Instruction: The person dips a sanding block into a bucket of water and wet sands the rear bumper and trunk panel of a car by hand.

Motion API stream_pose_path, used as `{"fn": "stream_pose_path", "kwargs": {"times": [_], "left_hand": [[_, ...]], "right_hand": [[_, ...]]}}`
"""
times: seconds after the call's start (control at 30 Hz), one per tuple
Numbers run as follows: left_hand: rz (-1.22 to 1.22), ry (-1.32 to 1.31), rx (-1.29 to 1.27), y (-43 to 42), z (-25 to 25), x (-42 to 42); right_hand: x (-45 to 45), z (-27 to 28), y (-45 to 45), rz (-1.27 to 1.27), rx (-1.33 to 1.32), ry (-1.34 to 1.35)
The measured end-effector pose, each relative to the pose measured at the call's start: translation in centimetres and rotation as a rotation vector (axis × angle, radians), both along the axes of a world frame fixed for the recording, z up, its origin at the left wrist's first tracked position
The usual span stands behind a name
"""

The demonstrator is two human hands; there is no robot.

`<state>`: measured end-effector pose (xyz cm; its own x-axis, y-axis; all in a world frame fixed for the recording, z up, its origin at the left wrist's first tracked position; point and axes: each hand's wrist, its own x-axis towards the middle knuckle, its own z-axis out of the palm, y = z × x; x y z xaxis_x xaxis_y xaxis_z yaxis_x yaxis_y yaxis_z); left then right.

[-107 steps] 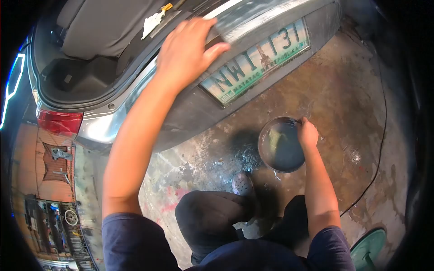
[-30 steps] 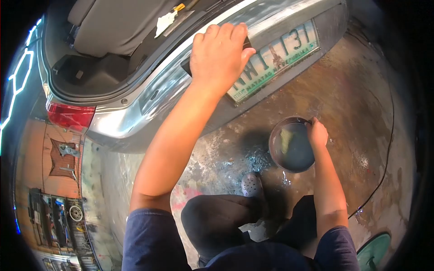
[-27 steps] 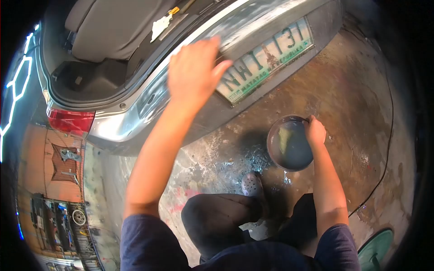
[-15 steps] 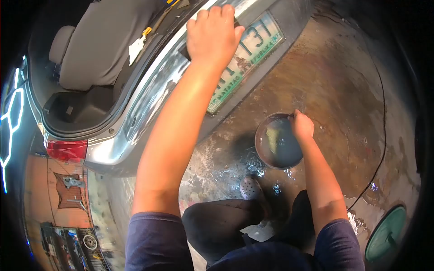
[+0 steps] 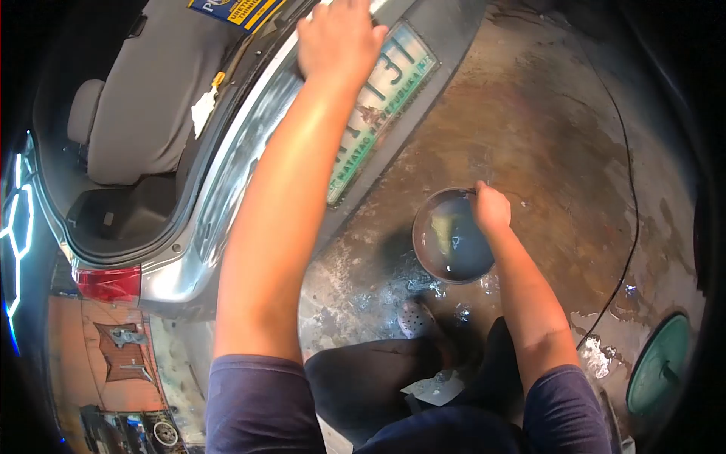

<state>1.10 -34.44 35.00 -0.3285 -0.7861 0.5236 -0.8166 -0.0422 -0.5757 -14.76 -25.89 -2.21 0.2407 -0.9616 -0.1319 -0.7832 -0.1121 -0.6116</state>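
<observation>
My left hand [image 5: 339, 44] presses on the silver rear bumper [image 5: 253, 125] above the license plate [image 5: 382, 106], back of the hand up. What lies under its palm is hidden. My right hand [image 5: 493, 209] is closed on the edge of a round, dark-rimmed basin [image 5: 420, 250] tilted over the wet floor. Cloudy grey water [image 5: 470, 246] fills it, with a pale yellow-green piece [image 5: 442, 233] inside that I cannot identify.
The open trunk [image 5: 113, 216] shows a grey seat back [image 5: 144, 113]. A thinner container [image 5: 234, 11] stands at its edge. A black cable [image 5: 634, 197] crosses the floor near a green round lid [image 5: 659, 363]. Tools lie at lower left.
The whole view has shifted, bringing more of the thinner container into sight. My left hand stays on the bumper, and my right hand keeps its grip on the basin.
</observation>
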Motion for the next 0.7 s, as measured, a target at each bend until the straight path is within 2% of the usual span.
{"fn": "stream_pose_path", "kwargs": {"times": [0.07, 0.1, 0.23, 0.27, 0.37, 0.47, 0.53, 0.63, 0.7], "left_hand": [[-0.093, 0.117, 0.019, -1.3, 0.4, -1.3], [-0.025, 0.031, 0.020, -0.3, 0.3, -0.1], [-0.022, -0.023, -0.047, 11.0, -0.3, 6.5], [0.113, -0.027, -0.003, 13.2, -0.2, 7.0], [0.101, -0.008, 0.013, 11.9, 0.4, 6.1], [-0.017, -0.001, -0.004, 3.4, 0.3, 3.1], [-0.002, 0.121, 0.057, -0.8, 0.8, 0.2], [-0.082, 0.190, 0.066, -0.2, 1.6, 1.9], [-0.168, 0.145, 0.072, 5.2, 2.5, 7.0]], "right_hand": [[-0.4, -0.1, -0.6, -0.004, -0.030, 0.006], [-0.3, -0.4, -0.6, -0.001, -0.037, 0.004], [-0.2, -0.1, -0.4, -0.008, -0.022, -0.036], [-0.2, -0.1, -0.5, 0.001, -0.017, -0.037], [-0.1, -0.4, -0.8, 0.007, -0.015, -0.028], [0.3, -0.3, -0.6, -0.014, -0.007, -0.021], [0.2, 0.1, -0.5, -0.015, -0.001, -0.012], [0.1, 0.1, -0.7, -0.016, -0.006, -0.014], [0.0, 0.1, -0.5, -0.010, 0.001, -0.016]]}}
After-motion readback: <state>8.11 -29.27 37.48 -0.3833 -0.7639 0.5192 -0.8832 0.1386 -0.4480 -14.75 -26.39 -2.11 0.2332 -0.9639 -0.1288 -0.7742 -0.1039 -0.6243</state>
